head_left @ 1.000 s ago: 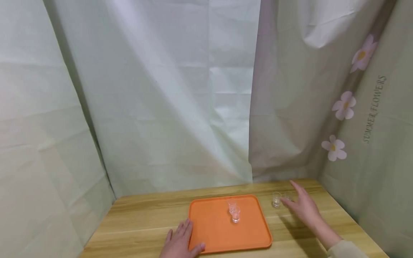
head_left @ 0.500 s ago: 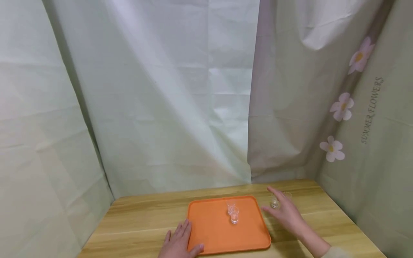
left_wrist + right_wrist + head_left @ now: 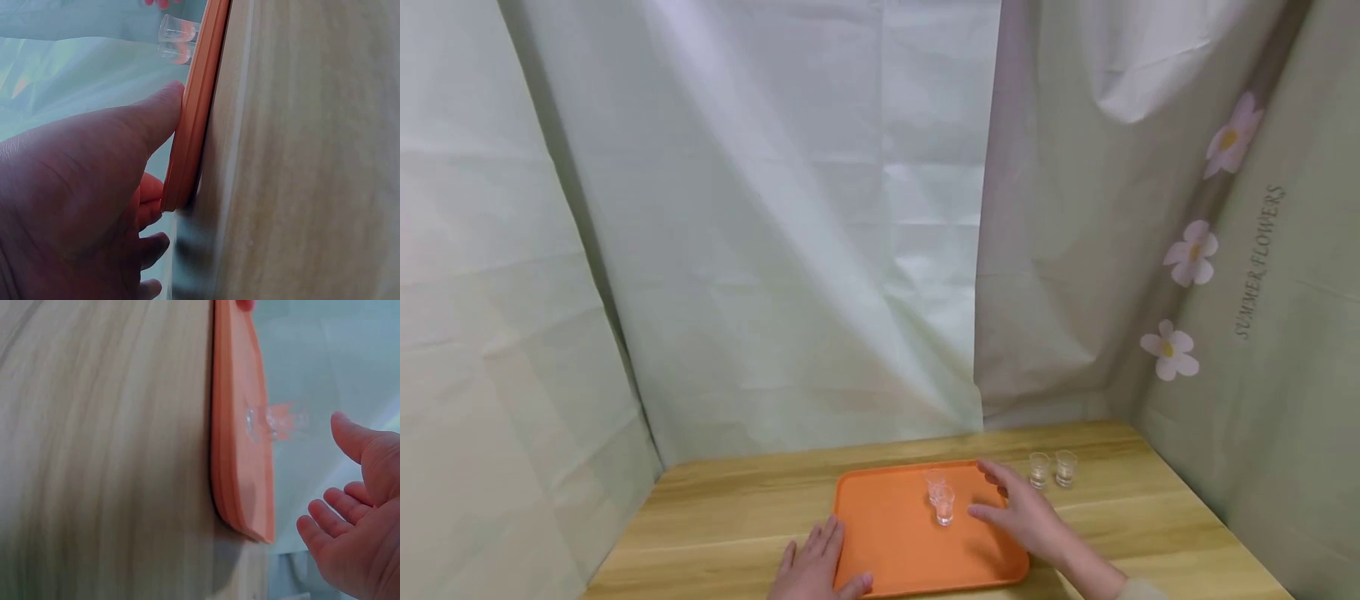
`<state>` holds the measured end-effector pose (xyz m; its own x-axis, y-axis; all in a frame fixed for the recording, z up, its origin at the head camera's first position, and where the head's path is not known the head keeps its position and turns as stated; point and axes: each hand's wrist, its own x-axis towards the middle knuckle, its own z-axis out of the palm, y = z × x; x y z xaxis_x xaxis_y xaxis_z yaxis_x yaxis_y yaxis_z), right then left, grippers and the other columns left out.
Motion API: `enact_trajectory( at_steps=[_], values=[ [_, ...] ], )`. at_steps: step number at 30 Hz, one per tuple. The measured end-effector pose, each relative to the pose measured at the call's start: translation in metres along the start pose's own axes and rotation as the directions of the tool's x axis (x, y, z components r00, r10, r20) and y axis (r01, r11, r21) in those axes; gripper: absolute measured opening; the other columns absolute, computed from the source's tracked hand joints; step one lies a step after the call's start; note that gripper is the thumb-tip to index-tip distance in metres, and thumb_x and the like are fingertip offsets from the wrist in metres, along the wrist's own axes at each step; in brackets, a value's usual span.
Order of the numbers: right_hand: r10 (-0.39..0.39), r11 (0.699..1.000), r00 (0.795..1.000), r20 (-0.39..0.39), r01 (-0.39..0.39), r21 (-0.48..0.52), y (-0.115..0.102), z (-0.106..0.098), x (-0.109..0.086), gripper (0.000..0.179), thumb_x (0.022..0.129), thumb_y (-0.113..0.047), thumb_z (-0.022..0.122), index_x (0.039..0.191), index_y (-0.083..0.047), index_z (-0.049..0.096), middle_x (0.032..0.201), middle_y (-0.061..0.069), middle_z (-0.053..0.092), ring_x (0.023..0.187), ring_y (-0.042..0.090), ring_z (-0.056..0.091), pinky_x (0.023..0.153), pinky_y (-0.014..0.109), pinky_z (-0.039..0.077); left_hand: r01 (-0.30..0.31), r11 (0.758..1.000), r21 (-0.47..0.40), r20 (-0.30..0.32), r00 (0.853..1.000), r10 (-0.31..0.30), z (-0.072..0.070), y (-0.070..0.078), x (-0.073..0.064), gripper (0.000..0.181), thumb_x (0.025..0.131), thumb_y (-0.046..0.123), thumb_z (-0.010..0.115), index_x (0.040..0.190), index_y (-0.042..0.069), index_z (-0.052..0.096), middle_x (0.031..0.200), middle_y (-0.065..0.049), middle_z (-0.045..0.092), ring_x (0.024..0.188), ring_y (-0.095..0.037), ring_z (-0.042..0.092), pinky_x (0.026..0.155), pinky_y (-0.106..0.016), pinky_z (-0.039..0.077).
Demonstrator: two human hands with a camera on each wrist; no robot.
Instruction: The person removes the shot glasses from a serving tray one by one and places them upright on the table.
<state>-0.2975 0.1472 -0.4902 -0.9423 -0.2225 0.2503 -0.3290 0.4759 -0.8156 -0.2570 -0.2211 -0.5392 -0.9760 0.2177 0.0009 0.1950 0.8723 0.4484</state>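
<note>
An orange tray (image 3: 883, 537) lies on the wooden table. Two small clear shot glasses stand on it close together, the front glass (image 3: 944, 510) partly covering the rear glass (image 3: 933, 480) in the head view. My left hand (image 3: 811, 568) rests against the tray's near left corner, its thumb touching the rim in the left wrist view. Over the tray's right side hovers my right hand (image 3: 1028, 517), fingers spread and nothing held, thumb pointing towards the front glass. In the right wrist view, a gap shows between this right hand (image 3: 356, 519) and the glasses.
Beyond the tray's right edge, two more shot glasses, a left one (image 3: 1038, 472) and a right one (image 3: 1065, 469), stand side by side on the table (image 3: 722, 508). Pale curtains (image 3: 805, 250) enclose the table at the back and both sides.
My right hand has moved left, from beside the two glasses on the table to above the tray's right part. My left hand stays at the tray corner; the glasses stay put.
</note>
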Motion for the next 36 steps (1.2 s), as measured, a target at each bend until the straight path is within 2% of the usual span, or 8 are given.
enact_trajectory(
  at_steps=[5, 13, 17, 24, 29, 36],
  values=[
    [-0.016, 0.999, 1.000, 0.024, 0.015, 0.034, 0.004, 0.013, 0.002, 0.077, 0.097, -0.020, 0.090, 0.158, 0.007, 0.053, 0.157, 0.029, 0.057, 0.140, 0.052, 0.057, 0.113, 0.065, 0.048, 0.001, 1.000, -0.005, -0.008, 1.000, -0.001, 0.002, 0.000, 0.000, 0.107, 0.098, 0.076, 0.068, 0.162, -0.007, 0.048, 0.171, -0.026, 0.042, 0.156, -0.056, 0.037, 0.120, -0.085, 0.015],
    [-0.019, 0.995, 1.000, 0.021, 0.016, 0.096, 0.009, 0.033, 0.008, 0.073, 0.095, -0.016, 0.091, 0.151, 0.011, 0.055, 0.147, 0.033, 0.061, 0.132, 0.054, 0.063, 0.109, 0.065, 0.052, 0.016, 1.000, -0.008, -0.006, 1.000, -0.016, 0.003, -0.002, 0.001, 0.110, 0.096, 0.080, 0.066, 0.163, -0.005, 0.048, 0.170, -0.025, 0.043, 0.156, -0.055, 0.037, 0.120, -0.085, 0.014],
    [0.006, 0.995, 1.000, 0.003, -0.007, 0.099, 0.009, 0.040, 0.009, 0.077, 0.092, -0.018, 0.093, 0.152, 0.011, 0.055, 0.145, 0.031, 0.063, 0.133, 0.052, 0.064, 0.110, 0.065, 0.051, 0.005, 1.000, -0.003, -0.009, 1.000, -0.005, 0.003, -0.003, 0.001, 0.111, 0.096, 0.080, 0.065, 0.164, -0.006, 0.047, 0.170, -0.026, 0.043, 0.156, -0.055, 0.037, 0.119, -0.086, 0.014],
    [0.039, 0.999, 0.999, -0.001, -0.039, 0.029, 0.014, 0.046, 0.012, 0.079, 0.091, -0.022, 0.095, 0.152, 0.010, 0.056, 0.140, 0.021, 0.069, 0.132, 0.046, 0.065, 0.112, 0.064, 0.050, 0.003, 1.000, 0.015, -0.016, 1.000, -0.003, 0.003, 0.000, 0.001, 0.110, 0.096, 0.080, 0.066, 0.164, -0.004, 0.046, 0.170, -0.024, 0.044, 0.155, -0.054, 0.039, 0.120, -0.085, 0.016],
    [0.061, 0.998, 0.998, 0.002, -0.061, 0.019, 0.016, 0.047, 0.014, 0.075, 0.091, -0.023, 0.095, 0.149, 0.008, 0.060, 0.136, 0.018, 0.072, 0.129, 0.043, 0.066, 0.111, 0.063, 0.051, 0.004, 1.000, 0.003, -0.010, 1.000, -0.004, 0.003, 0.001, 0.000, 0.111, 0.096, 0.080, 0.066, 0.165, -0.004, 0.046, 0.171, -0.023, 0.043, 0.156, -0.053, 0.039, 0.121, -0.084, 0.016],
    [0.045, 0.998, 0.999, -0.016, -0.045, 0.035, 0.019, 0.050, 0.018, 0.062, 0.091, -0.018, 0.095, 0.140, 0.007, 0.066, 0.128, 0.014, 0.074, 0.118, 0.036, 0.070, 0.103, 0.056, 0.057, 0.000, 1.000, 0.024, -0.011, 1.000, 0.001, 0.001, 0.001, -0.001, 0.108, 0.098, 0.077, 0.066, 0.165, -0.005, 0.045, 0.170, -0.026, 0.043, 0.155, -0.055, 0.039, 0.120, -0.085, 0.015]
  ],
)
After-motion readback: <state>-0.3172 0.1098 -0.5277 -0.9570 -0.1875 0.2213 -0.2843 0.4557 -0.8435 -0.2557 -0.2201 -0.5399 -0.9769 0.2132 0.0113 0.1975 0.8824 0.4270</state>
